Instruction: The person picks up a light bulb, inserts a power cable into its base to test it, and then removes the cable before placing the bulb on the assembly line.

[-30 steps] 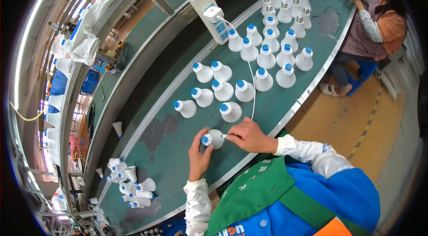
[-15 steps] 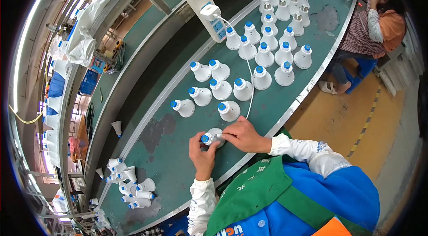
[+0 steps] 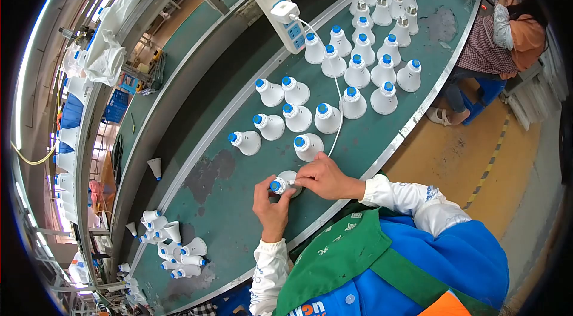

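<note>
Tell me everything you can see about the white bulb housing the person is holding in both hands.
The bulb housing is a white, cone-shaped shell, plastic by its look, with a blue cap on its narrow end. It lies tilted on the green table, cap toward the left hand, whose fingers grip the capped end. The right hand presses a thin white tool against it; a white cord runs up from that hand. Its wide end is mostly hidden.

Little legible writing

Upside-down orange letters on the blue jacket (image 3: 334, 307) near the bottom edge look like "uoH"; white characters on the green apron (image 3: 352, 250) and small marks on the white sleeve (image 3: 427, 193) stay unreadable.
</note>
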Available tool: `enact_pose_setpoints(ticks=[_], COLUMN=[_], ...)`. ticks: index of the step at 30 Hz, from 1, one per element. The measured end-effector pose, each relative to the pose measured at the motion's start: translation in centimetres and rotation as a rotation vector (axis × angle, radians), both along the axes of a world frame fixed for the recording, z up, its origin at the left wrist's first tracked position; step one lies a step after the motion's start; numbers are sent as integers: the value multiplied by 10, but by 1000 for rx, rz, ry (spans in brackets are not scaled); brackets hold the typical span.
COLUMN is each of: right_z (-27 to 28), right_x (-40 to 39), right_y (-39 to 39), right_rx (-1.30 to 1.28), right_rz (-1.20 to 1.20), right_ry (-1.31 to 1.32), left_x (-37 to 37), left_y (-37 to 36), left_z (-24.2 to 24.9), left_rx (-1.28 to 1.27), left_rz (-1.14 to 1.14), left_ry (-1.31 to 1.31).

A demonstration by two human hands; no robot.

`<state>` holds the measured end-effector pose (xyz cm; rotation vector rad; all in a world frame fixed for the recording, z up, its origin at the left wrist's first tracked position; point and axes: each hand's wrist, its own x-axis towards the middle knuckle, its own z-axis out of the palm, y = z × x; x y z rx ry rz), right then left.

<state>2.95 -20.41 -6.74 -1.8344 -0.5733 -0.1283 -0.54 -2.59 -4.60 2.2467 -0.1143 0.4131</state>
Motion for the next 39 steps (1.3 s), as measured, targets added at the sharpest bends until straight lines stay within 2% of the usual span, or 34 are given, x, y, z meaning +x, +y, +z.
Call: enact_pose_setpoints(ticks=[8,20,23,25,28,37,39], right_z=[1,2,8,10,2,5,12], right_x=[4,6,7,6,5,3,6], right_y=[7,8,3,-1,1,-13,-35], right_rx=[37,5,1,-59,-106,-156,-155], right_rz=[28,21,32,58,26,3,-41], right_ry=[59,-39,-27,-14,-58,-228,-159], left_x=[-1,-2,-7,-10,-5,-3,-1], left_y=[1,-4,-15,-20,-23,-22,-20], left_z=[-3,-2,6,6,3,-1,-3], left_rx=[30,62,140,373,317,261,254], left_rz=[5,-2,28,38,10,-17,-20], left_ry=[-5,-68,-119,-69,-141,-100,-102])
